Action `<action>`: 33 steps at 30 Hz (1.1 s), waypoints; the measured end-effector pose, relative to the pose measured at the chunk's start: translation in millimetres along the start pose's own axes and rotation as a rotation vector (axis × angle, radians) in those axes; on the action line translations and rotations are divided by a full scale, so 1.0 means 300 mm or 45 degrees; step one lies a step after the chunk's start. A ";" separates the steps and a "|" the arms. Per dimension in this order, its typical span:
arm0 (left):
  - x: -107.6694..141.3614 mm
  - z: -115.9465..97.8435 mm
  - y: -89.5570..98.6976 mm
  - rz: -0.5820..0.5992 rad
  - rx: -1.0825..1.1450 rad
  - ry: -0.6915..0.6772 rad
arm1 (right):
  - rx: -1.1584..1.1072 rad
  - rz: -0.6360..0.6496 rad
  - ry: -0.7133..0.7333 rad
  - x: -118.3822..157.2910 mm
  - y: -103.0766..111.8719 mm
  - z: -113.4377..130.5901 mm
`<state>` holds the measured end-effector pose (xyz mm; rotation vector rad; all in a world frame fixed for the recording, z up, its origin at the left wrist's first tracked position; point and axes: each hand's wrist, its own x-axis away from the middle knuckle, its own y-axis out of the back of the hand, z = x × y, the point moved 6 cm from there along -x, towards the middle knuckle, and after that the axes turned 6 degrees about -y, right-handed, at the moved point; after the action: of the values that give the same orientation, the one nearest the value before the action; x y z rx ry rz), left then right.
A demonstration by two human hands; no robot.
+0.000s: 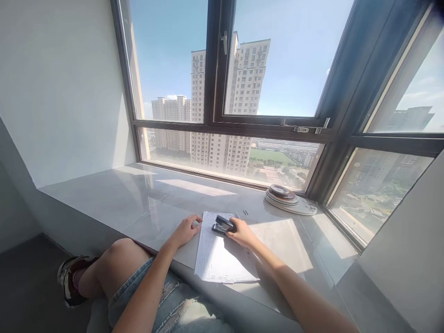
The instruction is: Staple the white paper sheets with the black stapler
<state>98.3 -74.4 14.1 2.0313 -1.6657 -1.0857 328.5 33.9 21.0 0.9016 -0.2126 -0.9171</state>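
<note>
A stack of white sheets (222,263) covered with small dark marks lies on the grey window sill. My right hand (243,233) is wrapped round the rear end of a black stapler (222,225). The stapler is over the upper part of the sheets, its jaws apart and pointing left. Whether it touches the paper I cannot tell. My left hand (186,230) rests on the sill at the left edge of the sheets, fingers loosely bent and slightly apart, with nothing visible in it. Just beyond the sheets lie small dark staple strips (245,212).
A pile of plates (281,196) stands on a white board (307,208) by the window at the back right. The glossy sill (145,203) stretches left to the wall. Its front edge runs beside my bent knee (121,254). Dark window frames (229,129) rise behind.
</note>
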 end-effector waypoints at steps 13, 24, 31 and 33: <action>-0.005 0.003 -0.005 -0.004 -0.013 -0.070 | -0.342 0.260 -0.215 0.003 0.149 -0.179; 0.000 0.003 -0.005 -0.015 0.016 -0.039 | 0.268 -0.376 -0.074 -0.074 0.164 -0.308; 0.002 -0.007 -0.004 -0.014 -0.033 -0.055 | 0.502 -0.060 -0.134 -0.093 0.077 -0.295; 0.003 -0.031 0.011 -0.122 -0.067 -0.161 | 0.570 0.047 -0.135 -0.099 0.048 -0.295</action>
<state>102.6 -78.4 22.0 2.0669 -1.5941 -1.3015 364.5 112.1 -17.9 1.2571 -0.5393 -0.8988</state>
